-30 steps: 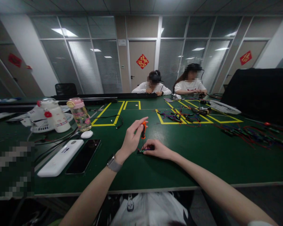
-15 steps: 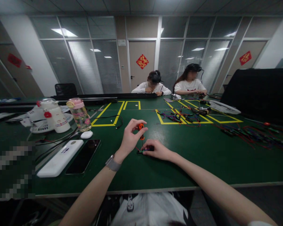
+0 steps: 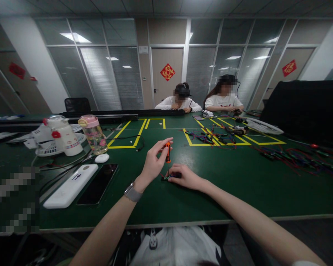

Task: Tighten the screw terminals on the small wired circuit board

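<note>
An orange and black screwdriver (image 3: 168,153) stands nearly upright, its handle between the fingers of my left hand (image 3: 154,159). Its thin shaft runs down to a small green circuit board (image 3: 166,178) lying on the green table (image 3: 144,210). My right hand (image 3: 184,175) pinches the board's right side with thumb and fingers, so part of it is hidden. Short thin wires show beside the board. Whether the tip sits in a screw is too small to tell.
To the left lie a white power bank (image 3: 70,186), a black phone (image 3: 98,184), an earbud case (image 3: 101,158) and a pink-lidded bottle (image 3: 93,135). Wired boards (image 3: 202,137) lie among yellow tape at right, with more wired boards (image 3: 296,157) beyond. Two people sit opposite.
The fingers of my left hand have shifted and straightened around the screwdriver handle, showing more of it. My right hand and the board stay in place.
</note>
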The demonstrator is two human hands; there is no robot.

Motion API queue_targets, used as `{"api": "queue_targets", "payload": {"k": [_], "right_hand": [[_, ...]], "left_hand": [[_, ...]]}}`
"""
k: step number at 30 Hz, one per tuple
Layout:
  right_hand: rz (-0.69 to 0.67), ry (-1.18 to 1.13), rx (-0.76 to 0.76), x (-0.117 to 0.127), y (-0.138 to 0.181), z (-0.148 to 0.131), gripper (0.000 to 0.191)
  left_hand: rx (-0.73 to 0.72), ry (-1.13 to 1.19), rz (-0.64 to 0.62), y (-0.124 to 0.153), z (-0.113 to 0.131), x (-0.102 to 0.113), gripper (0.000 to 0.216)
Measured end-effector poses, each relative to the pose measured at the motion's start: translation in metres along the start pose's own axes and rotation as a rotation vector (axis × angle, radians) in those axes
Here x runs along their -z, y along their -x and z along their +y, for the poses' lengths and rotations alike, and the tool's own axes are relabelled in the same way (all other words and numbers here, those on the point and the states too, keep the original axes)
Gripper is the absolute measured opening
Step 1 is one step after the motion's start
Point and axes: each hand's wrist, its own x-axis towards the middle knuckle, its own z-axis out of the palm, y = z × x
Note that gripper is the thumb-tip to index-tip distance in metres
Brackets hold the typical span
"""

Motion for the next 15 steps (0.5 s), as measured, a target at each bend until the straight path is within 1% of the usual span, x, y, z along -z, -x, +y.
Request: {"api": "queue_targets", "payload": {"k": [3, 9, 12, 15], "right_hand": [[-0.004, 0.000, 0.004, 0.0006, 0.0000, -0.0005, 0.010], [-0.003, 0.038, 0.011, 0.0013, 0.0012, -0.0009, 0.015], [-0.010, 0.054, 0.003, 0.0014, 0.0017, -0.0018, 0.017], [-0.012, 0.054, 0.005, 0.0016, 0.0017, -0.0018, 0.016]], "left_hand": [[-0.017, -0.030, 0.006, -0.0004, 0.0002, 0.0000, 0.028], [-0.053, -0.107, 0.064, -0.0015, -0.0005, 0.0002, 0.023], [-0.021, -0.079, 0.064, -0.0010, -0.0018, -0.0008, 0.026], [0.001, -0.001, 0.045, -0.0004, -0.0025, -0.0012, 0.030]]}}
